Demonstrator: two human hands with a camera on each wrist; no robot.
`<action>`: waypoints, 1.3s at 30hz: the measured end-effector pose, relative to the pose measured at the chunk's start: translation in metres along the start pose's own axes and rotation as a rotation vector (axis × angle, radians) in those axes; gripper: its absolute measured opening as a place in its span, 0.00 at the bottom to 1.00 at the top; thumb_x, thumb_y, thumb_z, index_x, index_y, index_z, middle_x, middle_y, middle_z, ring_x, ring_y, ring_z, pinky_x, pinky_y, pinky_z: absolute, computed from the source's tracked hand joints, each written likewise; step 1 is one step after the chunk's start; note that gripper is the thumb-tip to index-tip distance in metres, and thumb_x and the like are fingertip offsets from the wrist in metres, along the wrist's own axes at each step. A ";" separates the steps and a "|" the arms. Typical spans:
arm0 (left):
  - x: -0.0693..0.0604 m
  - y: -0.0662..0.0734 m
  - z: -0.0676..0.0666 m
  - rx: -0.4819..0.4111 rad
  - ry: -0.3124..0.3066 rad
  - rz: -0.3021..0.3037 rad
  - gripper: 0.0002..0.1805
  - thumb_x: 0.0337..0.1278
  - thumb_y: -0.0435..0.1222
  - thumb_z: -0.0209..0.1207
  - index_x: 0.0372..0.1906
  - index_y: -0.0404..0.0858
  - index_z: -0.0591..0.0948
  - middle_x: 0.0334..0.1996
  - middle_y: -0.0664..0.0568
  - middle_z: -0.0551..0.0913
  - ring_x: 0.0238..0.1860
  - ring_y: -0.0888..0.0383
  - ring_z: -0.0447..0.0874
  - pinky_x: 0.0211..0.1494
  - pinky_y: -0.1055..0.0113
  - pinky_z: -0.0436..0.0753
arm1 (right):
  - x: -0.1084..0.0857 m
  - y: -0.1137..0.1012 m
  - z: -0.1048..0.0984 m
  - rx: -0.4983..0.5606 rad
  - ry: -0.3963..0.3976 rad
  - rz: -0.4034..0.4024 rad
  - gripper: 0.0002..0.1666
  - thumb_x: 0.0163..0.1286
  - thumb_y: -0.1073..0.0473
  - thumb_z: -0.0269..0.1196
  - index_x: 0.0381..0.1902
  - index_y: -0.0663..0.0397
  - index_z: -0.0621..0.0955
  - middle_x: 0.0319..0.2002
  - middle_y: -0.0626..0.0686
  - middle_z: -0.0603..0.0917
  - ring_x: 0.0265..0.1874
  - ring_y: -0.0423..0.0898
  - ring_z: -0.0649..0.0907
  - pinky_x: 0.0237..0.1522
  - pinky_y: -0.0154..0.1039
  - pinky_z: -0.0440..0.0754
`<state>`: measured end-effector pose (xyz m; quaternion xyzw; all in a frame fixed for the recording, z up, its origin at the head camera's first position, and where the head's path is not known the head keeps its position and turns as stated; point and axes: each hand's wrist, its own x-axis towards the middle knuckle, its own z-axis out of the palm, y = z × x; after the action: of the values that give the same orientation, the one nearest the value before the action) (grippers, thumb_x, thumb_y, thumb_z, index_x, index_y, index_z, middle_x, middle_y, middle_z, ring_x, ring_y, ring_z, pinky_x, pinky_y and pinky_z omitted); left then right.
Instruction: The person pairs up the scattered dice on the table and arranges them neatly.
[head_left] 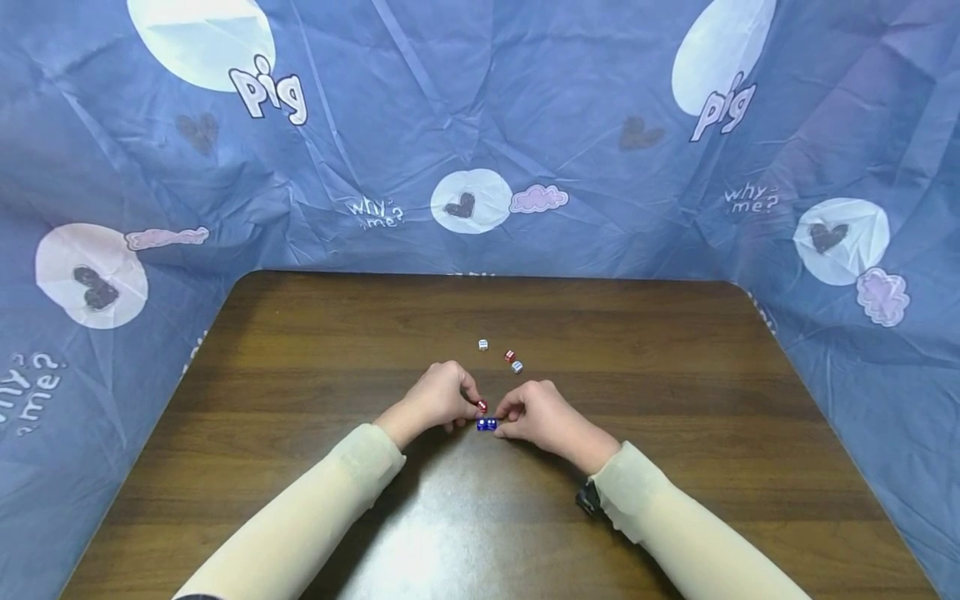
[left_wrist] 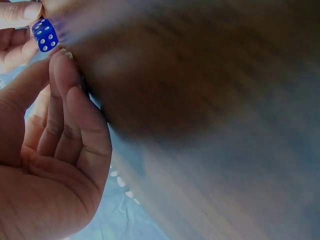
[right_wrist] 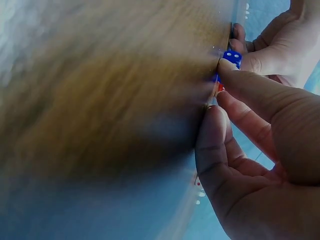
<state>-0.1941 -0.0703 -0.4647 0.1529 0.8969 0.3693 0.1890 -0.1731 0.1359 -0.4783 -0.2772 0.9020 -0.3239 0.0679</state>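
Two blue dice point(head_left: 486, 424) sit side by side between the hands; the left wrist view shows one blue die point(left_wrist: 45, 36). Just beyond them is a red die point(head_left: 482, 406), pinched at the fingertips of my left hand point(head_left: 438, 396), whose fingers point(left_wrist: 77, 115) hide it in the left wrist view. The thumb of my right hand point(head_left: 543, 417) touches the right side of the blue pair, its index finger bent and apart from the thumb. In the right wrist view the blue dice point(right_wrist: 233, 56) and a bit of red die point(right_wrist: 220, 87) show past my right thumb.
Farther back on the brown table point(head_left: 300, 333) lie a white die point(head_left: 483, 344), another red die point(head_left: 510, 356) and a second white die point(head_left: 517, 367). A blue printed cloth point(head_left: 600, 233) hangs around the table's back and sides.
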 end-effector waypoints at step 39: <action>0.001 -0.001 0.002 -0.040 -0.010 -0.028 0.08 0.54 0.32 0.75 0.24 0.42 0.87 0.13 0.49 0.83 0.12 0.55 0.83 0.15 0.65 0.81 | 0.042 0.048 -0.040 0.164 0.273 0.309 0.28 0.58 0.47 0.79 0.51 0.57 0.88 0.18 0.45 0.83 0.18 0.40 0.79 0.22 0.36 0.74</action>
<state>-0.1939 -0.0695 -0.4664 0.1383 0.8906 0.3835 0.2016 -0.2425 0.1650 -0.4744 -0.0830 0.9053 -0.4163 0.0164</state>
